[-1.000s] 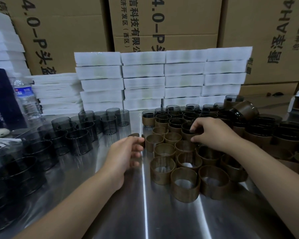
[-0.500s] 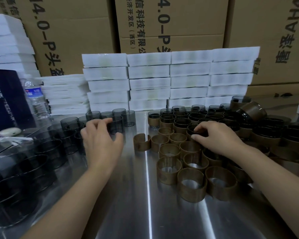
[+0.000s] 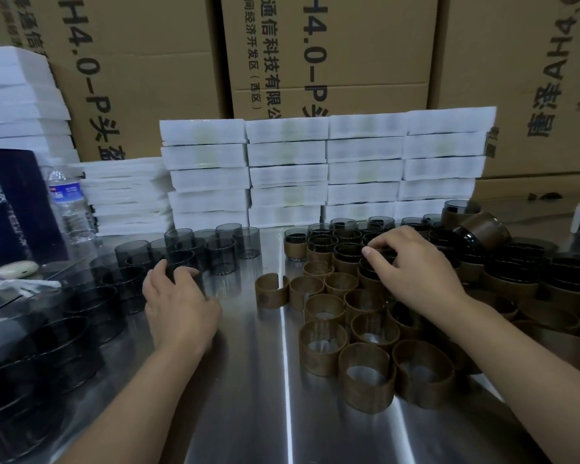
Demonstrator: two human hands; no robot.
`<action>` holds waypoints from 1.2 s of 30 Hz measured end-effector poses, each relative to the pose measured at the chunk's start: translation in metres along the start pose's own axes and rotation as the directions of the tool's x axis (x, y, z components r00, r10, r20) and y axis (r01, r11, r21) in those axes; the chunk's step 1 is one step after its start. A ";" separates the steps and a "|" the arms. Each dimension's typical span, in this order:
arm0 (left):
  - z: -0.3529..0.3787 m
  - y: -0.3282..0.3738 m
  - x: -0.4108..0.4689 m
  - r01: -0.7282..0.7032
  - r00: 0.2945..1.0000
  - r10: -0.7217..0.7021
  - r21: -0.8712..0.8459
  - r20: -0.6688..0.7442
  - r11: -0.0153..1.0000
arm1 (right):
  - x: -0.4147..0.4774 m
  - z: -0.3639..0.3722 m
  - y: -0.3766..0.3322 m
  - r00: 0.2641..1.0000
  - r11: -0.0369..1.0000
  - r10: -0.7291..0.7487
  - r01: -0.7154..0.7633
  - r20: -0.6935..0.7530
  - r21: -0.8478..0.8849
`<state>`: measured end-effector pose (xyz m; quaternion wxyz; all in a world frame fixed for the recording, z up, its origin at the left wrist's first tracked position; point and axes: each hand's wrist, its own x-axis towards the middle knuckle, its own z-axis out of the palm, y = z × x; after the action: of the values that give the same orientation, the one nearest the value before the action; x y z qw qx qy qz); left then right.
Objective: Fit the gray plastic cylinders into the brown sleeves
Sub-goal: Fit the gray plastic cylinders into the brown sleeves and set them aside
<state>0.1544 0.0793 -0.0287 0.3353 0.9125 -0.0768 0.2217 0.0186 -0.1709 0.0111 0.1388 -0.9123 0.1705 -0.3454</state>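
Several translucent gray cylinders (image 3: 221, 251) stand on the left of the steel table (image 3: 248, 396). Several empty brown sleeves (image 3: 365, 375) stand in a cluster at centre right, and one split sleeve (image 3: 271, 291) stands alone to their left. Behind them are sleeved cylinders (image 3: 295, 244) in rows. My left hand (image 3: 178, 303) curls its fingers round a gray cylinder (image 3: 181, 262) at the near edge of the gray group. My right hand (image 3: 412, 266) pinches the rim of a sleeved cylinder (image 3: 372, 274) in the cluster; the hand hides most of it.
White foam trays (image 3: 325, 169) are stacked along the back, with cardboard boxes (image 3: 315, 55) behind. A water bottle (image 3: 69, 205) and a dark box (image 3: 10, 209) stand at far left. More sleeved cylinders (image 3: 516, 269) pile at right.
My left hand let go of the split brown sleeve, moved left to the gray cylinders and took hold of one. My right hand stayed on the sleeved cylinder.
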 end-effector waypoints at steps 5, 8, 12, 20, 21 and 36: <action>0.002 0.002 0.000 -0.022 0.999 0.026 -0.139 0.031 0.990 | -0.002 0.002 -0.007 0.999 0.999 -0.052 0.053 -0.010 0.007; 0.003 0.003 0.001 0.006 0.995 0.006 -0.122 0.101 0.992 | -0.005 0.002 -0.013 0.996 0.995 -0.093 0.093 -0.014 0.025; 0.006 0.003 0.003 -0.009 0.995 0.021 -0.116 0.102 0.993 | -0.010 0.000 -0.023 0.986 0.983 -0.167 0.167 -0.012 0.071; 0.001 0.024 0.006 0.479 0.869 -0.145 -0.878 0.473 0.007 | -0.017 0.002 -0.033 0.963 0.961 -0.270 0.269 0.000 0.060; -0.001 0.025 0.006 0.498 0.854 -0.113 -0.861 0.508 -0.106 | -0.016 0.002 -0.032 0.965 0.964 -0.262 0.261 0.000 0.057; -0.008 0.044 -0.023 0.743 0.669 0.171 -0.652 0.723 -0.151 | -0.012 0.008 -0.017 0.948 0.996 -0.073 0.085 0.310 -0.026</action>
<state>0.1179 0.0512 -0.0084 0.8747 0.3684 -0.0793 -0.3049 0.0191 -0.1493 0.0049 0.1321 -0.9637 0.1168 -0.2003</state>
